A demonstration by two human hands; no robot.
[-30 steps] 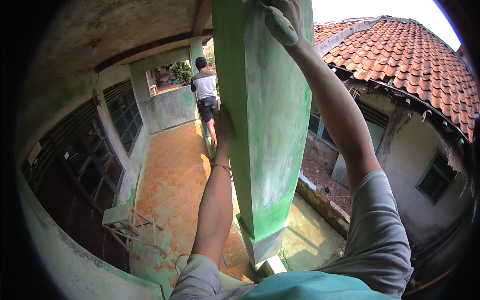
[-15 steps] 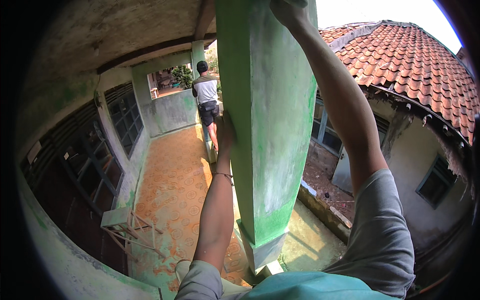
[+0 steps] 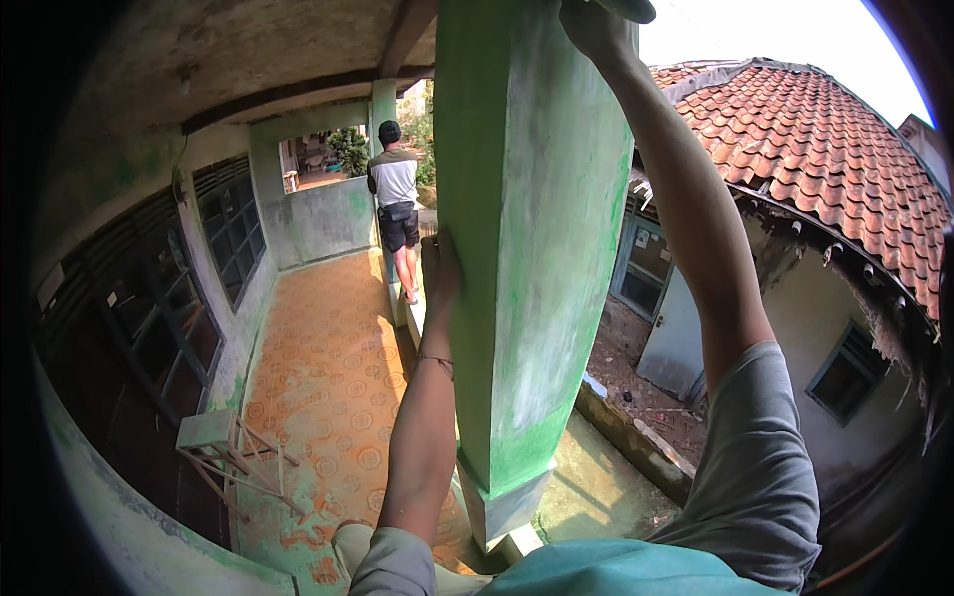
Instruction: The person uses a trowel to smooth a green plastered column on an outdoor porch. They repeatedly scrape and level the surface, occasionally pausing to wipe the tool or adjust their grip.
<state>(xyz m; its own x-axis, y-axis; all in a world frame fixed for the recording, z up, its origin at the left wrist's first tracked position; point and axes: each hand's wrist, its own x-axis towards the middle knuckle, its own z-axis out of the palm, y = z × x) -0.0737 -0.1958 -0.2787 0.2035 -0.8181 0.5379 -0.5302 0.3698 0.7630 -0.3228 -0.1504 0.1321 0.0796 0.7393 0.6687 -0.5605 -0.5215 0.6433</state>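
A square green pillar (image 3: 552, 248), its paint patchy and whitish on the front, rises right before me. My left hand (image 3: 443, 270) rests against the pillar's left side, seen almost edge-on, its fingers apparently stretched out. High up at the top edge of the picture, my right hand (image 3: 596, 32) is closed around a pale green, round-edged thing (image 3: 630, 8) beside the pillar's upper right part. Most of that thing is cut off by the picture's edge, so its kind does not show.
Further along the porch another person (image 3: 397, 199) stands on a low ledge, back turned. A small wooden stool (image 3: 211, 429) is on the orange tiled floor (image 3: 328, 368) at left. Windows (image 3: 234, 233) line the left wall. At right are a low wall (image 3: 636, 437) and a tile-roofed house (image 3: 825, 149).
My right hand has shifted slightly right and down, showing more of the pale green thing. The view has turned a little; my left hand stays at the pillar.
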